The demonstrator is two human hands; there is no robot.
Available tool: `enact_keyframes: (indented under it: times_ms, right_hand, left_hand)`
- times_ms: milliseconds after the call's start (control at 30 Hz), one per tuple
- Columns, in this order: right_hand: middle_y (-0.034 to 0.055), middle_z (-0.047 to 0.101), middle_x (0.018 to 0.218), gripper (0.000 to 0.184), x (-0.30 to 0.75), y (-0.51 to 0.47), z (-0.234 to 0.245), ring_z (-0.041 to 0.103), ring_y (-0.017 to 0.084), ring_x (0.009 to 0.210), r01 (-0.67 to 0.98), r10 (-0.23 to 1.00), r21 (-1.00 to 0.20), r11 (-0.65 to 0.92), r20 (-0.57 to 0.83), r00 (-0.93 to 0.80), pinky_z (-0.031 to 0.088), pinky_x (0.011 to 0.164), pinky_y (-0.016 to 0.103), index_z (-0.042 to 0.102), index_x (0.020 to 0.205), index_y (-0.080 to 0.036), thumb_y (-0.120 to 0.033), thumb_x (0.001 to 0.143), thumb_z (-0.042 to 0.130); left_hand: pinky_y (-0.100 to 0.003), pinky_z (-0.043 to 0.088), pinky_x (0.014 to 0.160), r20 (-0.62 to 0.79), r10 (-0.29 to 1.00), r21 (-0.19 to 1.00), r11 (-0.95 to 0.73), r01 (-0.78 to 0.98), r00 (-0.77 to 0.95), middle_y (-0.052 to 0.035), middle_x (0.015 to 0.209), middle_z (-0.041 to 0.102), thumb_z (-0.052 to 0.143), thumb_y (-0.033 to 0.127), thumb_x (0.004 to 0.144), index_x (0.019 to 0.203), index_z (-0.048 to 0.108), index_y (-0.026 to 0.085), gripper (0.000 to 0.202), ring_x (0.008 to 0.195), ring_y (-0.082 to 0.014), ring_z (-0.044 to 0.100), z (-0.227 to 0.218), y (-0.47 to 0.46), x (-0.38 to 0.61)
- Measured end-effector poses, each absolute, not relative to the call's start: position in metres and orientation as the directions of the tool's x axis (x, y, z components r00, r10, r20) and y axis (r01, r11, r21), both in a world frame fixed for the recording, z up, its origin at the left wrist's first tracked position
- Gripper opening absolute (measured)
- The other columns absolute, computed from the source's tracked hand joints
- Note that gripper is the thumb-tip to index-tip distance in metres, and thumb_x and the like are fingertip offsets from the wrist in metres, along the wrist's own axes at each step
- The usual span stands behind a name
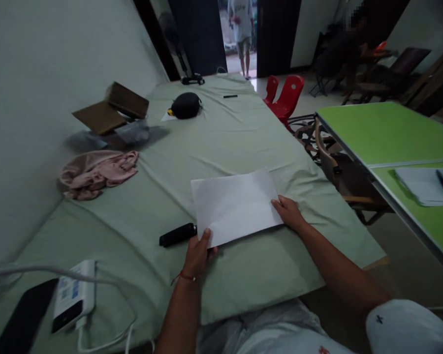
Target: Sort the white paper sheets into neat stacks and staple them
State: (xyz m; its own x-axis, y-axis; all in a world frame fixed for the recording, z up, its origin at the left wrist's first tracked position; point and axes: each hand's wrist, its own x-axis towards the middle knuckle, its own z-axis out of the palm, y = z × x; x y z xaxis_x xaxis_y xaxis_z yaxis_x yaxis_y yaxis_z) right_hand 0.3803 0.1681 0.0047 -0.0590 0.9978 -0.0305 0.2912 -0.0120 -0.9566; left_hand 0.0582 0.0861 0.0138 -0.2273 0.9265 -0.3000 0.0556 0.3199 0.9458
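A blank white sheet of paper [238, 206] is held just above the green tablecloth [225, 140], slightly tilted. My left hand [198, 250] grips its lower left corner, thumb on top and fingers underneath. At the right edge, my right hand [288, 211] pinches the paper in the same way, its fingers mostly hidden below. A black object, perhaps a stapler [177, 235], lies beside the paper's left edge, close to my left hand; part of it may be covered by the sheet.
Along the wall are a pink cloth [103, 172] and an opened cardboard box [103, 117]. A black case [186, 105] sits farther back. A white power bank [74, 295] with cables is at lower left. Red chairs [290, 96] and a green table [391, 132] stand right. People are beyond.
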Motion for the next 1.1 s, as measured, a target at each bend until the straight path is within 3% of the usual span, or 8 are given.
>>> enact_keyframes:
  times_ms: [167, 333, 600, 900, 1000, 1100]
  right_hand:
    - [0.0001, 0.048, 0.067, 0.044, 0.379, 0.165, 0.005, 0.041, 0.018, 0.068, 0.382, 0.997, -0.921, 0.068, 0.076, 0.006, 0.036, 0.064, 0.032, 0.043, 0.07, -0.025, -0.061, 0.091, 0.057]
    - [0.0002, 0.056, 0.072, 0.04, 0.382, 0.163, 0.004, 0.046, 0.017, 0.066, 0.189, 0.998, -0.981, -0.047, -0.052, -0.024, 0.036, 0.059, 0.029, 0.057, 0.082, -0.023, -0.062, 0.09, 0.062]
    - [0.0012, 0.072, 0.08, 0.042, 0.382, 0.162, 0.014, 0.062, 0.017, 0.068, -0.169, 0.978, -0.964, -0.206, -0.198, -0.067, 0.048, 0.066, 0.03, 0.066, 0.092, -0.02, -0.055, 0.073, 0.082]
    - [0.0017, 0.074, 0.082, 0.045, 0.387, 0.166, 0.012, 0.064, 0.017, 0.067, -0.245, 0.978, -0.952, -0.182, -0.201, 0.054, 0.049, 0.066, 0.029, 0.066, 0.092, -0.021, -0.052, 0.066, 0.085]
    - [0.0005, 0.073, 0.079, 0.043, 0.387, 0.166, 0.009, 0.062, 0.015, 0.065, -0.243, 0.979, -0.954, -0.173, -0.193, 0.061, 0.048, 0.064, 0.028, 0.066, 0.093, -0.021, -0.05, 0.069, 0.084]
    - [-0.0008, 0.07, 0.078, 0.038, 0.39, 0.164, 0.011, 0.059, 0.014, 0.063, -0.211, 0.981, -0.961, -0.18, -0.191, 0.034, 0.045, 0.062, 0.027, 0.065, 0.092, -0.021, -0.05, 0.073, 0.082]
  left_hand:
    - [-0.02, 0.033, 0.035, -0.235, 0.92, 0.972, 0.231, -0.051, -0.313, 0.0044, 0.052, 0.056, 0.077, 0.081, 0.067, 0.078, 0.061, 0.018, 0.066, 0.038, -0.0088, 0.048, 0.011, 0.087, 0.061]
    - [-0.019, 0.034, 0.036, -0.222, 0.941, 0.975, 0.215, -0.054, -0.254, 0.0047, 0.051, 0.055, 0.074, 0.078, 0.076, 0.077, 0.06, 0.018, 0.061, 0.038, -0.0083, 0.049, 0.008, 0.086, 0.059]
    - [-0.02, 0.036, 0.035, -0.251, 0.929, 0.967, 0.232, -0.103, -0.27, 0.0053, 0.056, 0.057, 0.08, 0.077, 0.069, 0.083, 0.063, 0.017, 0.064, 0.04, -0.0075, 0.048, 0.013, 0.086, 0.06]
    - [-0.02, 0.042, 0.041, -0.273, 0.944, 0.96, 0.256, -0.109, -0.187, 0.0009, 0.076, 0.068, 0.084, 0.061, 0.073, 0.106, 0.072, 0.016, 0.057, 0.05, -0.0086, 0.051, 0.008, 0.085, 0.055]
    - [-0.023, 0.054, 0.059, -0.199, 0.953, 0.98, 0.188, -0.072, -0.228, -0.0046, 0.091, 0.075, 0.083, 0.062, 0.075, 0.109, 0.072, 0.017, 0.057, 0.069, -0.0141, 0.066, -0.001, 0.087, 0.052]
    - [-0.033, 0.057, 0.097, -0.042, 0.941, 0.999, 0.051, 0.019, -0.335, -0.0128, 0.126, 0.074, 0.08, 0.064, 0.079, 0.127, 0.068, 0.02, 0.066, 0.114, -0.024, 0.071, -0.009, 0.09, 0.051]
